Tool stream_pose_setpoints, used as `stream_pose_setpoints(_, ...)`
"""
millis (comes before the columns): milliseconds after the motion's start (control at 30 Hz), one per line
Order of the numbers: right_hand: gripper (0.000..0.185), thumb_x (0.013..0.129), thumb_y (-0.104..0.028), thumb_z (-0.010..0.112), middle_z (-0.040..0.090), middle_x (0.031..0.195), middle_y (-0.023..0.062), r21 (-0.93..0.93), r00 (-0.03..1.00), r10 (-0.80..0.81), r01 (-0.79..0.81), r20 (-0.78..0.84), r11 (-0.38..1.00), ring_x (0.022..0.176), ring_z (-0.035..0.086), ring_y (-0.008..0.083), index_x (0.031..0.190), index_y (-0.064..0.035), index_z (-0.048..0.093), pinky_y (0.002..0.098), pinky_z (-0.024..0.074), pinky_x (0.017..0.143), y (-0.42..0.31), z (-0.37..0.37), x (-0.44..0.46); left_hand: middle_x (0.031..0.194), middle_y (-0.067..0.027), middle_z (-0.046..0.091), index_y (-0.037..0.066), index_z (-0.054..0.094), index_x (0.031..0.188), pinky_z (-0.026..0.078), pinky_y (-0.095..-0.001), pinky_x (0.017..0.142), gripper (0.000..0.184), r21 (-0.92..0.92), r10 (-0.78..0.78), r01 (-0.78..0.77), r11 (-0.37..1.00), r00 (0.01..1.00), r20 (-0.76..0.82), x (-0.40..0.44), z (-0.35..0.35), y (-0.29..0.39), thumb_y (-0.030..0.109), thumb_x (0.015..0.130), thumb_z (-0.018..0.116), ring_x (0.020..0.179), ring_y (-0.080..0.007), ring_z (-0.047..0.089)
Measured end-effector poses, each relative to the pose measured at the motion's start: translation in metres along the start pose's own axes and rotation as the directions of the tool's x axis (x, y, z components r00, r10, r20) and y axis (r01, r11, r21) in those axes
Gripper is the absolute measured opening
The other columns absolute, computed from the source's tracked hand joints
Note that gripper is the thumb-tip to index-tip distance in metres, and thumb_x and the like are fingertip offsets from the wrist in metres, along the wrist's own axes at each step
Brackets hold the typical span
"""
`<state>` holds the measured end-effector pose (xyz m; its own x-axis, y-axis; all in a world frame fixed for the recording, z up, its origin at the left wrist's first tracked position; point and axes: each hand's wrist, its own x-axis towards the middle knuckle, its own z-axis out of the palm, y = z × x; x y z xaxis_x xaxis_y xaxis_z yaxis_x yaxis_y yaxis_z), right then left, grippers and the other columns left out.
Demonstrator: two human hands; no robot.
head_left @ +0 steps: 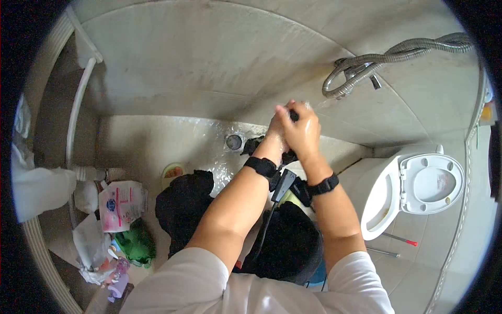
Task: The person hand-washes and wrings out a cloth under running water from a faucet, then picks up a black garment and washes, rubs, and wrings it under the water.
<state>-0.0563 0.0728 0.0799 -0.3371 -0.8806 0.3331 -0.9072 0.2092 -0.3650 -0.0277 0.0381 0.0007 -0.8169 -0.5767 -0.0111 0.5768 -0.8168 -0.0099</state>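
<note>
My left hand [278,128] and my right hand [306,128] are pressed together in front of me, above the wet floor. Both look wet, with foam on the skin. Between them a bit of wet black cloth [294,115] shows, and my fingers are closed around it. More black fabric [253,145] is visible below and left of the hands, close to the floor drain [234,142]; whether it is the same piece I cannot tell. Each wrist wears a black strap. A dark grey device with a cable [284,184] hangs between my forearms.
A white toilet [379,201] with its lid raised stands at the right. The shower hose [387,58] loops on the wall at upper right. Left are a white-and-pink pouch [121,205], a green bag [135,243] and a white pipe [77,112]. Water shines on the floor.
</note>
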Motion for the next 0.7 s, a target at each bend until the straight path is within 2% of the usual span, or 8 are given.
stream_pose_setpoints(133, 0.033, 0.080, -0.032, 0.058, 0.061, 0.076, 0.0242, 0.057, 0.983, 0.172, -0.169, -0.060, 0.984, 0.075, 0.060, 0.0406, 0.077, 0.0004, 0.063, 0.0444, 0.0477, 0.068, 0.047, 0.012, 0.032, 0.090, -0.0124, 0.061, 0.002, 0.058, 0.098, 0.047, -0.0345, 0.071, 0.027, 0.525, 0.201, 0.054, 0.850, 0.886, -0.418, 0.015, -0.003, -0.014, 0.026, 0.088, 0.047, 0.082, -0.0212, 0.060)
stream_pose_setpoints(200, 0.033, 0.080, -0.030, 0.058, 0.060, 0.073, 0.0270, 0.058, 0.994, 0.106, -0.107, 0.008, 0.993, 0.072, 0.059, 0.0419, 0.077, 0.0021, 0.063, 0.0434, 0.0479, 0.068, 0.102, 0.022, 0.045, 0.085, -0.0099, 0.063, 0.001, 0.060, 0.095, 0.048, -0.0338, 0.064, 0.029, 0.608, 0.227, 0.052, 0.793, 0.899, -0.374, 0.013, 0.003, -0.018, 0.028, 0.085, 0.053, 0.070, -0.0187, 0.060)
stream_pose_setpoints(267, 0.028, 0.082, -0.026, 0.057, 0.063, 0.083, 0.0245, 0.097, 0.926, 0.327, -0.349, 0.189, 0.932, 0.079, 0.062, 0.0358, 0.086, 0.0008, 0.064, 0.0382, 0.0475, 0.074, 0.105, 0.010, 0.046, 0.087, -0.0102, 0.064, 0.001, 0.061, 0.096, 0.048, -0.0333, 0.065, 0.031, 0.712, 0.161, 0.207, 0.671, 0.896, -0.413, 0.008, 0.017, -0.015, 0.029, 0.082, 0.059, 0.073, -0.0185, 0.061)
stream_pose_setpoints(400, 0.027, 0.086, -0.019, 0.055, 0.059, 0.111, 0.0131, 0.636, 0.877, 0.236, -0.468, 0.419, 0.613, 0.100, 0.055, 0.0177, 0.108, -0.0045, 0.060, 0.0302, 0.0408, 0.087, 0.088, -0.009, 0.019, 0.080, -0.0053, 0.062, 0.014, 0.062, 0.093, 0.050, -0.0353, 0.067, 0.016, 0.181, 0.143, -0.087, 0.980, 0.934, -0.327, 0.012, 0.009, 0.001, 0.025, 0.081, 0.063, 0.071, -0.0212, 0.061)
stream_pose_setpoints(533, 0.017, 0.082, -0.020, 0.060, 0.060, 0.096, 0.0117, 0.197, 0.992, -0.079, 0.059, 0.096, 0.979, 0.089, 0.059, 0.0290, 0.094, -0.0089, 0.062, 0.0355, 0.0464, 0.078, 0.020, -0.020, -0.006, 0.082, -0.0047, 0.057, 0.009, 0.057, 0.093, 0.049, -0.0362, 0.067, 0.020, 0.116, 0.180, -0.144, 0.983, 0.889, -0.420, 0.015, 0.002, 0.009, 0.027, 0.092, 0.049, 0.074, -0.0192, 0.056)
stream_pose_setpoints(600, 0.019, 0.080, -0.030, 0.062, 0.056, 0.084, 0.0114, 0.036, 0.992, -0.122, 0.123, -0.019, 0.992, 0.078, 0.059, 0.0318, 0.085, -0.0115, 0.062, 0.0391, 0.0491, 0.066, -0.008, -0.022, -0.011, 0.075, -0.0027, 0.053, 0.010, 0.053, 0.082, 0.046, -0.0343, 0.066, 0.035, 0.114, 0.080, -0.041, 0.993, 0.928, -0.363, 0.004, 0.015, 0.013, 0.044, 0.091, 0.047, 0.072, -0.0160, 0.053)
stream_pose_setpoints(667, 0.026, 0.080, -0.036, 0.060, 0.060, 0.086, 0.0133, -0.062, 0.994, -0.077, 0.082, 0.079, 0.995, 0.078, 0.060, 0.0345, 0.083, -0.0104, 0.064, 0.0409, 0.0495, 0.067, -0.019, -0.018, -0.007, 0.075, -0.0032, 0.053, 0.011, 0.052, 0.082, 0.045, -0.0347, 0.067, 0.036, -0.047, -0.009, 0.010, 0.999, 1.000, 0.027, 0.004, 0.004, 0.011, 0.046, 0.090, 0.049, 0.072, -0.0165, 0.052)
stream_pose_setpoints(700, 0.029, 0.081, -0.037, 0.058, 0.062, 0.087, 0.0150, -0.026, 0.997, -0.074, 0.074, 0.006, 0.997, 0.079, 0.060, 0.0362, 0.082, -0.0089, 0.065, 0.0417, 0.0494, 0.068, -0.009, -0.009, 0.000, 0.076, -0.0039, 0.054, 0.011, 0.053, 0.082, 0.046, -0.0352, 0.067, 0.032, 0.023, 0.112, -0.109, 0.994, 0.980, -0.163, 0.004, 0.007, 0.008, 0.042, 0.090, 0.049, 0.073, -0.0176, 0.054)
